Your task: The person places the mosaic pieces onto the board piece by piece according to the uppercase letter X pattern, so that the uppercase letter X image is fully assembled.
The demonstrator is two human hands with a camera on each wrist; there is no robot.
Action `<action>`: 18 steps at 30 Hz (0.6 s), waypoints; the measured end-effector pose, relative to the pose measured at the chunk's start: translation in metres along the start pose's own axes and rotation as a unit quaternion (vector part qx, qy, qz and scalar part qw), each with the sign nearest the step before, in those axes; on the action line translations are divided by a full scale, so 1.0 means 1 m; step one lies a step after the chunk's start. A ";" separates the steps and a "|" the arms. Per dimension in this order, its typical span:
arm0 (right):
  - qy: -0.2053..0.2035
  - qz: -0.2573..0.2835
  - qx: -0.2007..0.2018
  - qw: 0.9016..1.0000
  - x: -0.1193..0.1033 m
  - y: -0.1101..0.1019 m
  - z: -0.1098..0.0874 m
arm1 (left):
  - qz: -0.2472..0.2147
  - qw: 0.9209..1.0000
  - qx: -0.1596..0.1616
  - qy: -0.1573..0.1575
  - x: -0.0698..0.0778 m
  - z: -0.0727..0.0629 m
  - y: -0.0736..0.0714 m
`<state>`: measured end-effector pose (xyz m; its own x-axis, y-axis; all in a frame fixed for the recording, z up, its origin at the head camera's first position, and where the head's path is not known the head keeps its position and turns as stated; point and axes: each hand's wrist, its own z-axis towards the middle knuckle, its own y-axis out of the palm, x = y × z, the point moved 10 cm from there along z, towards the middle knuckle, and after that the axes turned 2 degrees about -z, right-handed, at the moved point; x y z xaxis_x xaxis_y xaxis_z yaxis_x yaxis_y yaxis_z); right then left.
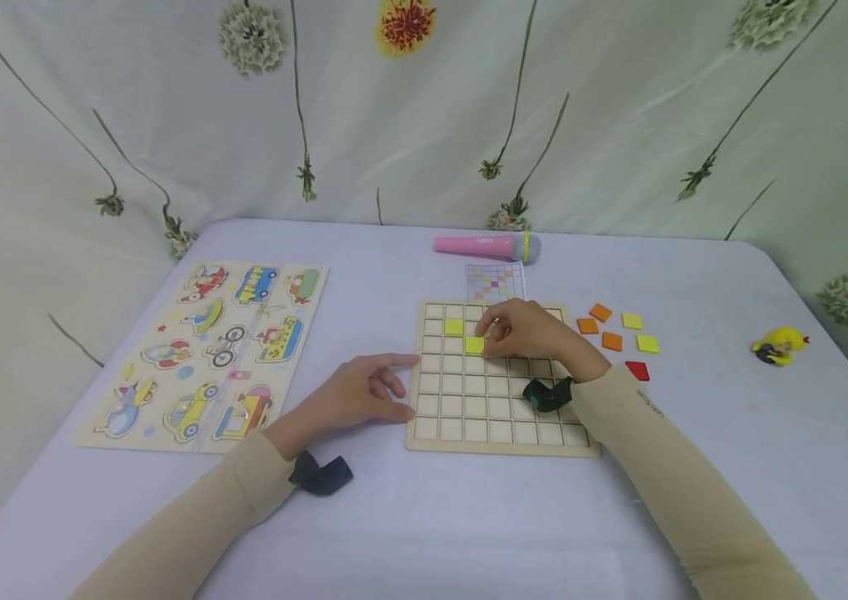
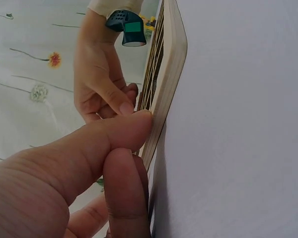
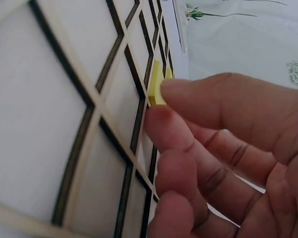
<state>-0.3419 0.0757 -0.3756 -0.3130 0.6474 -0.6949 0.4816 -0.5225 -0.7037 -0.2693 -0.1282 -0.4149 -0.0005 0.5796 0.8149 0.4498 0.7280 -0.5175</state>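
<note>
A wooden grid board (image 1: 475, 444) lies on the white-covered table in the middle of the head view. My left hand (image 1: 364, 390) is at its left side, index finger and thumb stretched to the edge, other fingers bent. Over the upper part of the grid, my right hand (image 1: 527, 332) pinches at a yellow square tile (image 1: 473, 344) in one cell. The right wrist view shows the thumb and a fingertip at that yellow tile (image 3: 155, 84), partly covering it. Another yellow tile (image 1: 453, 326) sits in a cell up and left of it.
Loose orange tiles (image 1: 612, 341), yellow tiles (image 1: 647, 343) and a red piece (image 1: 637, 370) lie right of the board. A pattern card (image 1: 495, 280) and pink microphone (image 1: 472, 245) are behind it. A vehicle puzzle (image 1: 192, 358) lies left; a small yellow toy (image 1: 780, 344), far right.
</note>
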 end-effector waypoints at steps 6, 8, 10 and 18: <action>-0.034 -0.011 -0.002 0.999 -0.007 -0.005 -0.010 | -0.006 1.000 -0.001 -0.006 -0.002 0.000 0.000; -0.053 -0.011 -0.001 0.999 -0.010 -0.007 -0.015 | -0.007 1.000 -0.001 -0.004 -0.002 0.000 0.000; -0.069 -0.009 0.000 0.998 -0.011 -0.010 -0.019 | -0.008 1.000 -0.001 -0.002 -0.002 0.000 0.000; -0.076 0.016 0.031 0.996 0.003 -0.030 -0.043 | -0.005 1.000 0.001 -0.002 -0.002 0.000 0.000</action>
<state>-0.3224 0.1174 -0.3501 -0.4208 0.5402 -0.7288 0.4436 -0.5783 -0.6847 -0.2694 -0.1293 -0.4167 -0.0086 0.5739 0.8189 0.4477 0.7345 -0.5100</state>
